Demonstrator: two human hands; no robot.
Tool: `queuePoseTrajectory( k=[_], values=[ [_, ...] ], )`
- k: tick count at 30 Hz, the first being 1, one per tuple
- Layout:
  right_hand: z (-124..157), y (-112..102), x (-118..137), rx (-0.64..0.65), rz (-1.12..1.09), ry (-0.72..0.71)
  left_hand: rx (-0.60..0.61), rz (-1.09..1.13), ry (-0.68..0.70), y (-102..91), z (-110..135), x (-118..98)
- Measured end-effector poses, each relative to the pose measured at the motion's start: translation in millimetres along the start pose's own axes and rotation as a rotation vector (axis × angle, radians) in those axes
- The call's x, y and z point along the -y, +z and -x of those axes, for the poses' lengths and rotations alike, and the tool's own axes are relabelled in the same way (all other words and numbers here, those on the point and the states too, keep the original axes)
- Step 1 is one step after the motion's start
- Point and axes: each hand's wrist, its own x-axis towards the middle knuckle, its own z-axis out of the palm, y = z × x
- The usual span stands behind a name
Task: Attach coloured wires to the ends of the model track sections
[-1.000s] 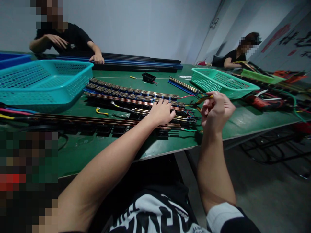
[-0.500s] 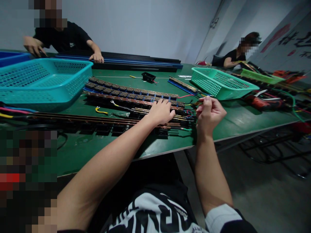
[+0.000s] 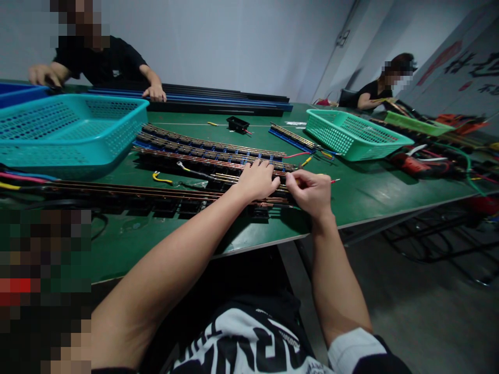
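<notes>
My left hand [image 3: 256, 181] lies on the curved copper rails [image 3: 210, 150] near their right end, fingers bent and pressing down on them. My right hand [image 3: 310, 191] sits right beside it at the rail ends, fingers pinched together. A thin red-tipped wire [image 3: 333, 181] sticks out to the right from under that hand. What the pinch holds is hidden. More wires, red and yellow [image 3: 306, 161], trail from the rail ends on the green table [image 3: 370, 189].
A blue basket [image 3: 66, 130] stands at the left and a green basket [image 3: 354, 135] at the right. A small black box [image 3: 238, 123] lies behind the rails. One person leans on long dark rails [image 3: 218, 101] across the table; another sits at far right.
My right hand came down and to the left, from raised above the table edge to the rail ends beside my left hand. The person opposite moved a hand out to the left.
</notes>
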Motion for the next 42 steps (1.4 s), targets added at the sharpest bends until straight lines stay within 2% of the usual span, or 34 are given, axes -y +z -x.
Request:
queuePoseTrajectory(
  k=[2,5,10,15,19,22,26,30,36,42],
  values=[
    [0,0,2,0.067,0.035,-0.05,-0.006,0.002,0.004,-0.2,0,0],
    [0,-1,3,0.018,0.018,-0.015,-0.003,-0.004,0.003,-0.8,0,-1],
    [-1,2,0,-0.217,-0.111,0.129,0.006,-0.007,-0.001,-1.2,0,0],
    [-9,3,-9,-0.523,-0.386,0.324,0.004,-0.006,0.003,0.6,-1,1],
    [-12,-4,-6,-0.631,-0.566,0.405,-0.012,-0.002,0.007,1.1,-1,1],
    [-5,-13,8,-0.657,-0.62,0.382,-0.013,0.004,-0.001,0.0,0,1],
    [9,-25,32,-0.716,-0.571,0.318,-0.003,0.013,-0.001,-0.9,0,0],
    [14,-31,46,-0.699,-0.626,0.337,-0.004,0.016,0.002,0.2,-1,1],
    [16,-26,48,-0.663,-0.642,0.37,0.002,0.012,0.004,2.5,-1,2],
    [18,-10,31,-0.588,-0.572,0.364,0.007,0.015,0.002,0.4,-1,1]
  ],
)
